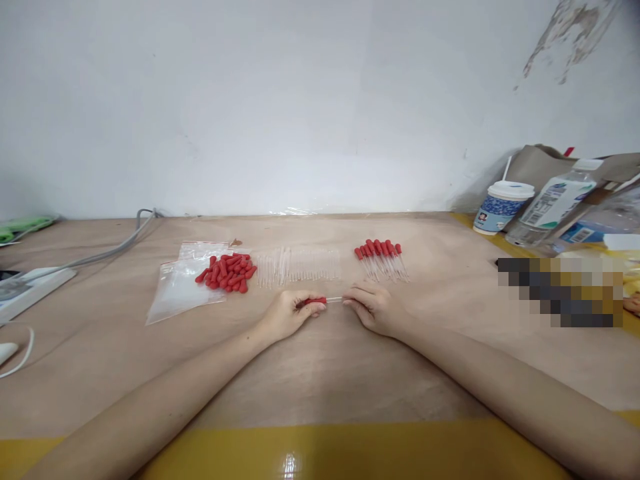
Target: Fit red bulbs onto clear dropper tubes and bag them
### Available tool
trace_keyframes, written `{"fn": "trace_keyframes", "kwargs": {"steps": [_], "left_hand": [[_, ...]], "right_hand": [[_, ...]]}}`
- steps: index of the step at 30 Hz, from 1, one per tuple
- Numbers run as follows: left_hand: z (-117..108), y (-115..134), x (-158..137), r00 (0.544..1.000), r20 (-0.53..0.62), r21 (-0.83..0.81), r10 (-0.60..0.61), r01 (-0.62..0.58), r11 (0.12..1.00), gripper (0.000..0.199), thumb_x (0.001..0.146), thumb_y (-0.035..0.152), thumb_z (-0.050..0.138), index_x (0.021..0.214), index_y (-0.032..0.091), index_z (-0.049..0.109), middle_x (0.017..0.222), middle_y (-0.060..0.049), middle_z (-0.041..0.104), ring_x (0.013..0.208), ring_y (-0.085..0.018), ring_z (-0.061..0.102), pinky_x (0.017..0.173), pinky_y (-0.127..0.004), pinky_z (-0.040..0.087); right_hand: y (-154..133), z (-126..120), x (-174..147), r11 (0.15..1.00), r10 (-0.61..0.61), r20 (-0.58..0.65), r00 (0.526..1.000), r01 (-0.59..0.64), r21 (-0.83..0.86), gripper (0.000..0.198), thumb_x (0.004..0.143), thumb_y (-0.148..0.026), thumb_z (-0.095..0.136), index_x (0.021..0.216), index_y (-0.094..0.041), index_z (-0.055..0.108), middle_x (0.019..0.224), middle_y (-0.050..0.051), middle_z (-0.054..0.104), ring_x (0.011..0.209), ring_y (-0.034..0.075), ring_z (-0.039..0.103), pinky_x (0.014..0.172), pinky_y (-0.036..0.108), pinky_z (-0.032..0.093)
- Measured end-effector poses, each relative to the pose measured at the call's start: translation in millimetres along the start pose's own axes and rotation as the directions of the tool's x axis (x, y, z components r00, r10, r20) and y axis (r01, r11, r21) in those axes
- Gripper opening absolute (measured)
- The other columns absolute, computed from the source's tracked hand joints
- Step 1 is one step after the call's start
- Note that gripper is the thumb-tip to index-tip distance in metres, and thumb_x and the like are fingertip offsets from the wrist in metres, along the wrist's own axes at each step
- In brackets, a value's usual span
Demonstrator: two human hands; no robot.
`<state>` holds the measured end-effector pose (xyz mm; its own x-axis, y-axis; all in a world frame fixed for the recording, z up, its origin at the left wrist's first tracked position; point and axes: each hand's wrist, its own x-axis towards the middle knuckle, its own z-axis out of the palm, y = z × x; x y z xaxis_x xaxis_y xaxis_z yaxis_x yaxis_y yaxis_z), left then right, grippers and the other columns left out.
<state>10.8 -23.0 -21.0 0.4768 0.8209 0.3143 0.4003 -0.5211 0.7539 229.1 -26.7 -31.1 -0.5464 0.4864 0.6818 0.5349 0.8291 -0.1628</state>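
Note:
My left hand [295, 312] is closed around a red rubber bulb [317, 301], whose open end points right. From the right, my right hand [373, 308] pinches a thin glass dropper tube [334, 299]; its near end meets the bulb's mouth, though how deep it sits I cannot tell. Behind my left hand, a pile of loose red bulbs [227, 272] lies partly on clear plastic bags [173, 287]. A row of bare glass tubes [300, 265] lies behind both hands. Past my right hand are several droppers with red bulbs fitted [383, 257], bulbs pointing away from me.
A paper cup with a straw [503, 207] and a plastic bottle [555, 203] stand at the back right beside bags. A power strip [37, 290] with a grey cable [115, 250] lies at the left. Behind the brown-covered table [320, 387] rises a white wall.

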Motion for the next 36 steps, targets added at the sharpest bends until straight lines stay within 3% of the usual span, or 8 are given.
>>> {"fn": "trace_keyframes", "kwargs": {"steps": [7,16,25,28,30,32,33,36], "left_hand": [[2,-3,-1,0.999,0.03,-0.029,0.019,-0.018,0.999,0.02,0.08,0.028,0.056,0.091,0.013,0.066,0.069,-0.002,0.068,0.06,-0.012,0.062,0.059,-0.022,0.051],[1,-5,-5,0.985,0.033,0.146,0.168,-0.171,0.974,0.02,0.081,0.028,0.056,0.094,0.017,0.066,0.082,-0.003,0.07,0.071,-0.014,0.064,0.066,-0.023,0.051],[-7,-4,3,0.975,0.048,0.238,0.217,-0.222,0.946,0.019,0.08,0.029,0.058,0.094,0.019,0.067,0.088,-0.004,0.07,0.078,-0.016,0.065,0.071,-0.026,0.051],[-8,-4,2,0.978,-0.012,0.232,0.209,-0.2,0.952,0.029,0.08,0.027,0.058,0.108,0.017,0.06,0.095,-0.006,0.068,0.083,-0.016,0.064,0.075,-0.028,0.052],[-8,-5,1,0.974,-0.071,0.235,0.214,-0.192,0.953,0.043,0.08,0.025,0.058,0.12,0.015,0.05,0.1,-0.008,0.066,0.085,-0.016,0.063,0.076,-0.029,0.052],[-7,-6,0,0.971,-0.07,0.273,0.231,-0.204,0.94,0.043,0.08,0.024,0.057,0.121,0.015,0.049,0.101,-0.009,0.065,0.088,-0.017,0.062,0.077,-0.03,0.052],[-7,-6,0,0.969,-0.038,0.3,0.244,-0.221,0.928,0.037,0.081,0.023,0.056,0.116,0.015,0.053,0.101,-0.009,0.065,0.089,-0.017,0.062,0.079,-0.031,0.051],[-7,-4,2,0.961,0.069,0.35,0.266,-0.273,0.896,0.02,0.085,0.021,0.05,0.098,0.017,0.063,0.099,-0.007,0.066,0.091,-0.017,0.061,0.083,-0.032,0.048]], "right_hand": [[-3,3,1,0.998,-0.027,0.032,0.999,0.029,-0.047,0.022,0.088,-0.019,0.038,0.083,-0.015,0.059,0.069,0.005,0.056,0.064,0.014,0.046,0.061,0.026,0.037],[-13,3,5,1.0,0.01,0.039,0.999,-0.01,0.001,0.028,0.09,-0.024,0.036,0.078,-0.015,0.059,0.063,0.003,0.055,0.059,0.012,0.046,0.057,0.023,0.036],[-20,-7,14,0.979,0.203,0.269,0.942,-0.195,-0.058,0.026,0.09,-0.025,0.037,0.077,-0.017,0.059,0.07,0.003,0.061,0.062,0.012,0.054,0.057,0.022,0.037],[-17,-21,19,0.965,0.254,0.316,0.914,-0.214,-0.155,0.021,0.086,-0.022,0.041,0.08,-0.018,0.06,0.074,0.004,0.063,0.065,0.014,0.054,0.058,0.024,0.036],[-9,-34,23,0.944,0.324,0.322,0.89,-0.278,-0.18,0.02,0.083,-0.02,0.043,0.078,-0.018,0.062,0.074,0.004,0.064,0.064,0.014,0.055,0.058,0.024,0.036],[7,-48,29,0.892,0.452,0.291,0.843,-0.42,-0.168,0.02,0.079,-0.02,0.045,0.074,-0.018,0.064,0.071,0.003,0.065,0.062,0.013,0.055,0.056,0.023,0.036],[16,-54,33,0.843,0.538,0.255,0.804,-0.509,-0.174,0.02,0.078,-0.022,0.046,0.072,-0.018,0.064,0.069,0.003,0.065,0.062,0.014,0.056,0.056,0.023,0.036],[44,-64,41,0.603,0.788,0.051,0.614,-0.752,-0.268,0.027,0.077,-0.033,0.047,0.063,-0.017,0.063,0.063,0.004,0.063,0.06,0.016,0.056,0.053,0.024,0.035]]}}
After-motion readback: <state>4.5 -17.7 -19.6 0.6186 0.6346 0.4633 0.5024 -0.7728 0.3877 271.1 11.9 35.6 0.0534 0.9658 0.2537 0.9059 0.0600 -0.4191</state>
